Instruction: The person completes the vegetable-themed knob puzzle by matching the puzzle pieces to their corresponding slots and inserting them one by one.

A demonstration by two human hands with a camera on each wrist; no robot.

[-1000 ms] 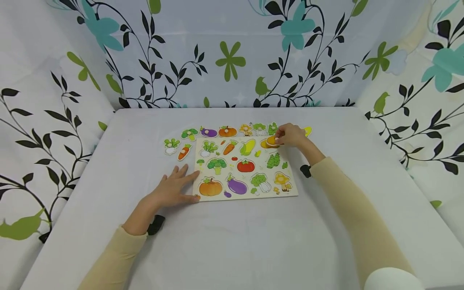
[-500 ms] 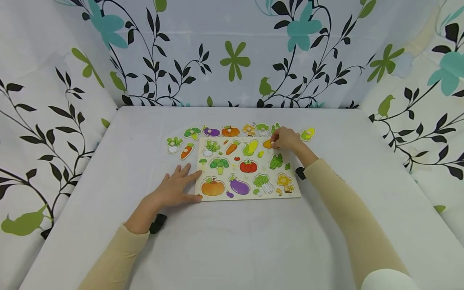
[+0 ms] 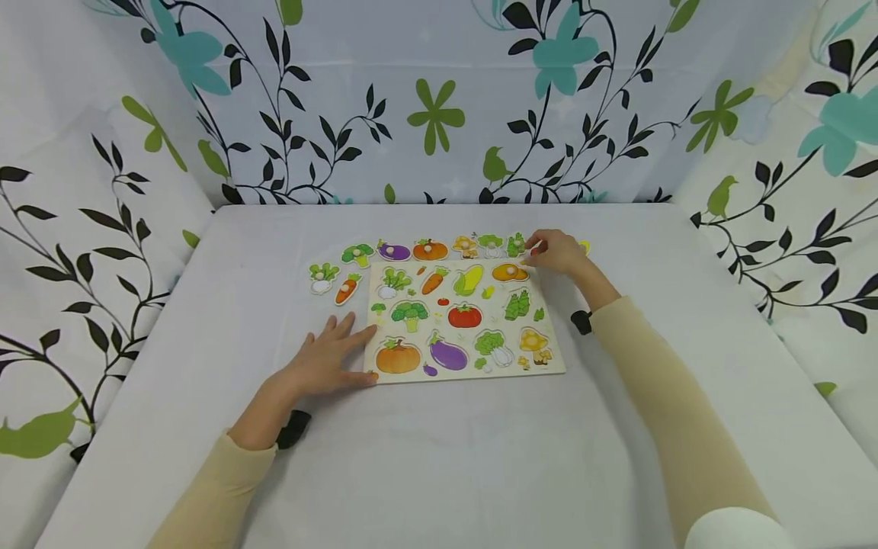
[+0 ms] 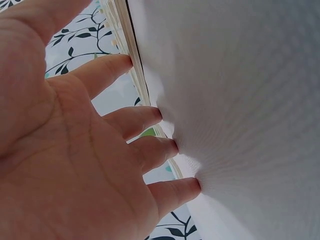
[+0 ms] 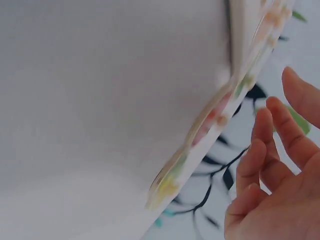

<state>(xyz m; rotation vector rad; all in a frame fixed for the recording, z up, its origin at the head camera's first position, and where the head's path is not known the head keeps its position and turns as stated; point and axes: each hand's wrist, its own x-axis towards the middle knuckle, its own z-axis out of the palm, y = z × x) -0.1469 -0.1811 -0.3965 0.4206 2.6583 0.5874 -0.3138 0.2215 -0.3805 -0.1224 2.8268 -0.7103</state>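
A flat wooden vegetable puzzle board [image 3: 425, 305] lies mid-table. My left hand [image 3: 325, 358] rests at its left edge with fingers spread, thumb at the lower left corner; the left wrist view shows the fingertips [image 4: 192, 186] touching the white cloth and the board's edge. Over the board's upper right corner hovers my right hand [image 3: 557, 253]. Its fingers are loosely bent and hold nothing in the right wrist view. Just below it, the potato piece [image 3: 510, 272] lies at its place on the board. A red piece [image 5: 212, 117] and a yellow-green piece [image 5: 169, 186] lie near this hand.
Loose knobbed pieces line the board's far side: broccoli [image 3: 357, 255], eggplant [image 3: 394, 251], pumpkin [image 3: 430, 249], mushroom [image 3: 465, 246] and others. A turnip piece [image 3: 323, 277] and a carrot piece [image 3: 347, 290] lie left of it. Patterned curtains [image 3: 439, 61] surround the white table.
My right hand has let go of the potato piece, which now lies on the board, and has drawn back slightly up and right. My left hand stays at the board's edge.
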